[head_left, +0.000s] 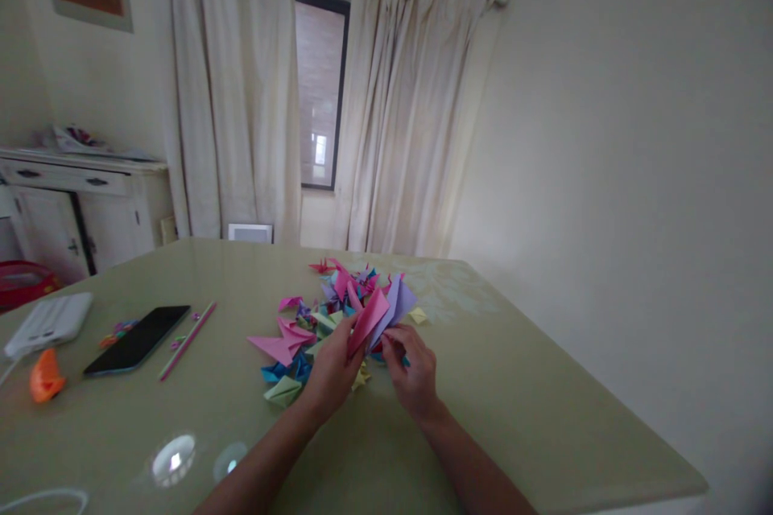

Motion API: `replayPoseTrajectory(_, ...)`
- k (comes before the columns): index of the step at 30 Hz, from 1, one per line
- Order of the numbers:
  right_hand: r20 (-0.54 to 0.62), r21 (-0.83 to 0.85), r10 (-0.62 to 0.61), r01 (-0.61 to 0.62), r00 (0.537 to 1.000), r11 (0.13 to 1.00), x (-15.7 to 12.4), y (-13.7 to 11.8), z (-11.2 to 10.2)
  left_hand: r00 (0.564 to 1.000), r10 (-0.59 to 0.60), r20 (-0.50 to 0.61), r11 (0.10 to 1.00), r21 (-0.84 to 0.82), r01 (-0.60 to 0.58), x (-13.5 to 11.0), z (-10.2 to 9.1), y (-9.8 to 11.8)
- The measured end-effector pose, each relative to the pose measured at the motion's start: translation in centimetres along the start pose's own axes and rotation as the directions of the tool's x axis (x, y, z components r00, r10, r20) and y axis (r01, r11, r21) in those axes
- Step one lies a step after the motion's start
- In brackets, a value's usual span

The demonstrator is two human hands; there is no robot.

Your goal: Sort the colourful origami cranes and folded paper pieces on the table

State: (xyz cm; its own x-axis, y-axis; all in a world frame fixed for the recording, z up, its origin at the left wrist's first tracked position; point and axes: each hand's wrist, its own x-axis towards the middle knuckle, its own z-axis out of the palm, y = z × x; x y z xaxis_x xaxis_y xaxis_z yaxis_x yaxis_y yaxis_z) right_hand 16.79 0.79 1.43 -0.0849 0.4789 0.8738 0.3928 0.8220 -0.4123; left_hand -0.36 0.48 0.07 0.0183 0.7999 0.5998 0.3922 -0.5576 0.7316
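Observation:
Both hands meet over a heap of folded coloured paper shapes (314, 314) on a pale green table (519, 386). My left hand (329, 374) pinches a pink folded sheet (369, 319) that stands up from its fingers. A purple folded sheet (398, 302) fans out right behind the pink one, and my right hand (414, 374) is closed on the lower edge of these sheets. Pink, blue, yellow and green pieces lie under and around the hands.
To the left lie a black phone (138, 339), a pink straw-like stick (188, 339), a white power bank (49, 323) and an orange object (45, 376). A white cabinet (78, 209) stands at the far left wall. Curtains and a window are behind the table.

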Motion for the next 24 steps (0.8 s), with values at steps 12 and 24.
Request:
replayPoseTrajectory(12, -0.016, 0.569, 0.592, -0.480, 0.806, 0.668, 1.4, 0.0, 0.6, 0.999, 0.027, 0.045, 1.000, 0.010, -0.027, -0.4, 0.5, 0.3)
replayPoseTrajectory(24, 0.018, 0.636, 0.653, -0.513, 0.757, 0.577, 1.7, 1.1, 0.4, 0.991, -0.089, 0.103, 0.990, -0.100, 0.099, -0.5, -0.3, 1.6)
